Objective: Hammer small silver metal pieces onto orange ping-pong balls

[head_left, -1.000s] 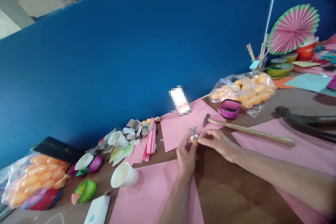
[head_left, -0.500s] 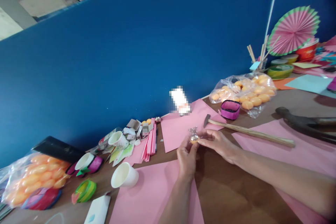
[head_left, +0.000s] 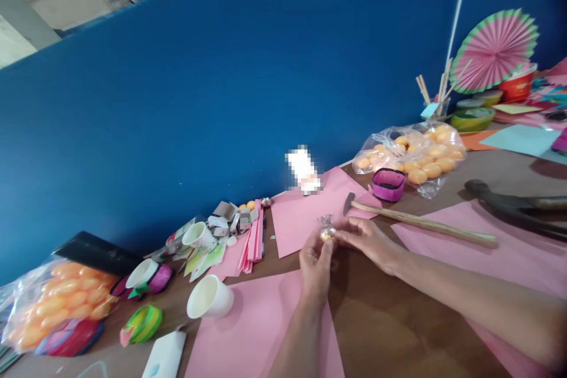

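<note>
My left hand [head_left: 317, 267] pinches a small orange ball [head_left: 326, 236] between thumb and fingers, above the brown table. Shiny silver, crinkled wrapping [head_left: 326, 221] covers the ball's upper part and stands up from it. From the right, my right hand [head_left: 371, 243] reaches in with thumb and fingertips closed on the ball's side. Its exact grip point is too small to make out. Pink paper sheets [head_left: 261, 331] lie below and beyond the hands. Just past my right hand rests a hammer with a wooden handle [head_left: 425, 221].
A white cup [head_left: 211, 297] lies tipped at the left. Clear bags of orange balls [head_left: 432, 159] sit at both sides. A purple container [head_left: 388, 185], a larger dark hammer [head_left: 509, 204] and a pleated paper fan [head_left: 495, 53] are on the right. A blue wall [head_left: 248, 82] bounds the back.
Both hands stay almost in place. The ball is turned slightly, so more orange shows under the silver wrapping.
</note>
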Motion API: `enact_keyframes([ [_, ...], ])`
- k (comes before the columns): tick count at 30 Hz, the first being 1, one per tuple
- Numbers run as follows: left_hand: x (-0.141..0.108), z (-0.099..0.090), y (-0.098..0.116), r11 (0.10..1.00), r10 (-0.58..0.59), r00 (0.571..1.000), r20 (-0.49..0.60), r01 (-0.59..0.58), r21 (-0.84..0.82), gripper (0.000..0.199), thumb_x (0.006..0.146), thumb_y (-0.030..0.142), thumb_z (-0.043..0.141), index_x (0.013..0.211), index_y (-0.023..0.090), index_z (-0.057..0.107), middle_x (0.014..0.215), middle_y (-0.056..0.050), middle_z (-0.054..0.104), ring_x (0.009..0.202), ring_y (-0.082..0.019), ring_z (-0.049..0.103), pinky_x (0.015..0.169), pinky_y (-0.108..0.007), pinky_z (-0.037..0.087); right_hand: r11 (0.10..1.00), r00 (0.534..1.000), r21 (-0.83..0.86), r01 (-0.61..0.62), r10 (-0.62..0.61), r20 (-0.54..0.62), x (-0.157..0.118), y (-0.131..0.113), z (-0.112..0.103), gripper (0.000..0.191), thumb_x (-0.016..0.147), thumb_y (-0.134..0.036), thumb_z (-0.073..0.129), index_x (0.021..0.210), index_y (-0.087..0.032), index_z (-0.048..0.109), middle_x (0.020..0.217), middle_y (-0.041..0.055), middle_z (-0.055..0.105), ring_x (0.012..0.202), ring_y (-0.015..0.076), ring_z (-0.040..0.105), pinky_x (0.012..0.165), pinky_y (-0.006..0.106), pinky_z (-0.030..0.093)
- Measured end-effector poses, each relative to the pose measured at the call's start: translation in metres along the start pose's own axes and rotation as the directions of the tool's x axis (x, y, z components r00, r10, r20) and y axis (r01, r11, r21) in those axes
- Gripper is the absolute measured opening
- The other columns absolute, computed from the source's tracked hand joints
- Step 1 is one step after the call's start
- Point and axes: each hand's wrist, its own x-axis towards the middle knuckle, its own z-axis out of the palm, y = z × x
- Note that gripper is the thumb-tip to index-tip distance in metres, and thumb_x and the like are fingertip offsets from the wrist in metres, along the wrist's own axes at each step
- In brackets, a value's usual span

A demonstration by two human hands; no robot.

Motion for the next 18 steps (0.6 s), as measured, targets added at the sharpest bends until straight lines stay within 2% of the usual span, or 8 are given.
enact_keyframes([
  [3, 0.0013, -0.0022, -0.0048, 0.999, 0.038, 0.998, 0.046, -0.038, -0.002, 0.037, 0.076, 0.033, 0.058, 0.11, 0.017, 0.059, 0.108, -0.01, 0.063, 0.099, -0.023, 0.057, 0.088, -0.036, 0.044, 0.995, 1.0, -0.091, 0.03, -0.03, -0.003, -0.001, -0.0006, 0.0013, 0.028, 0.069, -0.036, 0.068, 0.087, -0.017, 0.059, 0.086, 0.0034, 0.064, 0.084, 0.019, 0.061, 0.08, 0.034, 0.049],
  [7, 0.0029, -0.0036, -0.0078, 0.999, 0.029, 0.999, 0.033, -0.029, 0.023, 0.033, 0.076, 0.034, 0.057, 0.105, 0.018, 0.061, 0.106, -0.009, 0.064, 0.094, -0.022, 0.06, 0.084, -0.034, 0.046, 0.972, 0.996, -0.22, 0.086, -0.086, 0.009, -0.0025, -0.0014, 0.0022, 0.026, 0.072, -0.038, 0.064, 0.087, -0.017, 0.058, 0.085, 0.0034, 0.064, 0.081, 0.0193, 0.061, 0.075, 0.033, 0.049],
  [14, 0.0027, -0.0026, -0.0059, 1.0, 0.018, 1.0, 0.017, -0.018, 0.009, 0.033, 0.076, 0.033, 0.058, 0.104, 0.018, 0.061, 0.104, -0.008, 0.064, 0.092, -0.021, 0.06, 0.081, -0.032, 0.048, 0.935, 0.988, -0.319, 0.153, -0.143, 0.056, -0.0009, 0.0021, 0.001, 0.025, 0.076, -0.036, 0.059, 0.092, -0.017, 0.056, 0.085, 0.0043, 0.064, 0.08, 0.0188, 0.061, 0.072, 0.031, 0.05],
  [16, 0.0035, -0.0033, -0.0081, 0.998, -0.02, 0.999, -0.029, 0.018, -0.063, 0.034, 0.076, 0.033, 0.059, 0.106, 0.017, 0.06, 0.102, -0.008, 0.065, 0.088, -0.019, 0.061, 0.078, -0.03, 0.049, 0.891, 0.981, -0.414, 0.189, -0.187, 0.045, 0.0005, -0.001, -0.0012, 0.022, 0.078, -0.035, 0.057, 0.091, -0.017, 0.055, 0.085, 0.004, 0.064, 0.079, 0.0185, 0.061, 0.071, 0.03, 0.05],
  [18, 0.0051, -0.0051, -0.0112, 0.982, -0.067, 0.991, -0.113, 0.046, -0.181, 0.033, 0.075, 0.032, 0.06, 0.105, 0.017, 0.06, 0.097, -0.007, 0.066, 0.083, -0.016, 0.062, 0.076, -0.027, 0.049, 0.799, 0.962, -0.549, 0.244, -0.272, 0.032, 0.0023, -0.0058, -0.0055, 0.019, 0.081, -0.034, 0.052, 0.09, -0.018, 0.055, 0.088, 0.0044, 0.064, 0.08, 0.0185, 0.061, 0.072, 0.031, 0.049],
])
